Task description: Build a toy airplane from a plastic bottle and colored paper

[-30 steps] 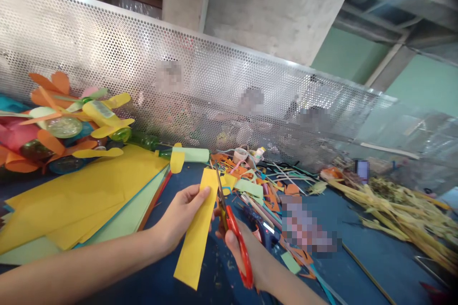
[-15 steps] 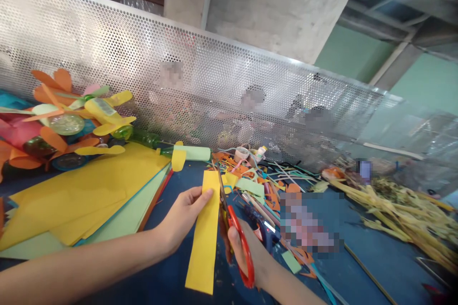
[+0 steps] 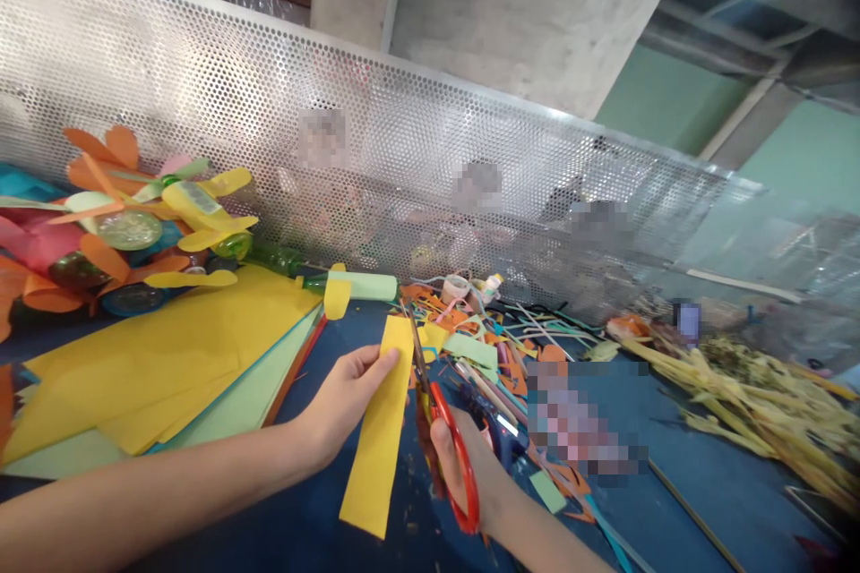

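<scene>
A long strip of yellow paper (image 3: 377,457) is pinched near its upper end in my left hand (image 3: 348,398), the thumb lying on top. My right hand (image 3: 470,466) grips a pair of scissors with red handles (image 3: 465,479). The scissor blades point up and away, close beside the strip's right edge; whether they touch the paper I cannot tell. Beyond the strip lies a green bottle wrapped in pale green paper (image 3: 363,286), with a yellow paper petal (image 3: 337,294) on it. Left of my left hand, yellow sheets (image 3: 175,349) overlap pale green sheets (image 3: 235,407).
Bottles with orange, pink and yellow paper petals (image 3: 124,233) crowd the far left. Coloured scraps (image 3: 463,322), a tape roll (image 3: 455,288) and a glue gun (image 3: 501,430) lie behind my right hand. Dried husks (image 3: 752,412) cover the right side. A perforated metal panel (image 3: 282,161) stands behind, people beyond it.
The lower end of the yellow strip has swung slightly left and up in my left hand. The scissors have shifted a little, their blades now looking closer together.
</scene>
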### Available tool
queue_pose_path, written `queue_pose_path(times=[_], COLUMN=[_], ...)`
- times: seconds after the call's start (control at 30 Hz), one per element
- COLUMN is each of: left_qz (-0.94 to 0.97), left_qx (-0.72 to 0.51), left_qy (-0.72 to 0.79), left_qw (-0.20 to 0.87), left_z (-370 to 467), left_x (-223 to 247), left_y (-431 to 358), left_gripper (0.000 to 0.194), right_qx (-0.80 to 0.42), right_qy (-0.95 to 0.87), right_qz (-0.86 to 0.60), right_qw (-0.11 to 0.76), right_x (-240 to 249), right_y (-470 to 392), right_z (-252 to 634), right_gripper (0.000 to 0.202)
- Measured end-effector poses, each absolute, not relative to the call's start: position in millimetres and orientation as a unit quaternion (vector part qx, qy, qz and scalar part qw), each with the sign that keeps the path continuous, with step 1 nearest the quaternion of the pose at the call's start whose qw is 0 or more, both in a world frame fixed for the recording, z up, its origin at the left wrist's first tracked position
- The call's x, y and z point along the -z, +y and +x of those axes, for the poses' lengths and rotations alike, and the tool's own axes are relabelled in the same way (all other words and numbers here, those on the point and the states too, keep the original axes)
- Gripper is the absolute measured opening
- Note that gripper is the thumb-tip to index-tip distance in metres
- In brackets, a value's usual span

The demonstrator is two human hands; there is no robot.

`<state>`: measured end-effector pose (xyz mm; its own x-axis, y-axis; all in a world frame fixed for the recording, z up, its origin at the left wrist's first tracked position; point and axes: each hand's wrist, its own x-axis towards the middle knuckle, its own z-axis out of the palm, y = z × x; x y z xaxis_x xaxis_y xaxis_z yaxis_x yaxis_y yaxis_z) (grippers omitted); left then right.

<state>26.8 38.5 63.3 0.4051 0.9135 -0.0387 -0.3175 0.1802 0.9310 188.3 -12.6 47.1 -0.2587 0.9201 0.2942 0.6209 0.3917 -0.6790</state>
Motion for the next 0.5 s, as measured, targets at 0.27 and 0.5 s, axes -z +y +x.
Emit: queue_pose_path(times=[0.27,0.5], left_qz=[0.493,0.504], left_qx=[-0.426,-0.434], left_qy=[0.327,0.312], left_qw=[0.684,0.679], left_z=[25.1,24.2], left_x=[-65.7,-62.9], left_y=[40.7,44.5], left_gripper=[0.035,0.035], right_qx=[-0.227,-0.335], right_qy=[-0.750,-0.717], right_qz=[-0.516,-0.510], right_qw=[0.345,0.337], right_x=[-41.8,-37.1], right_y=[-11.4,-9.2], right_z=[191.2,193.1], right_gripper=[0.049,0.046])
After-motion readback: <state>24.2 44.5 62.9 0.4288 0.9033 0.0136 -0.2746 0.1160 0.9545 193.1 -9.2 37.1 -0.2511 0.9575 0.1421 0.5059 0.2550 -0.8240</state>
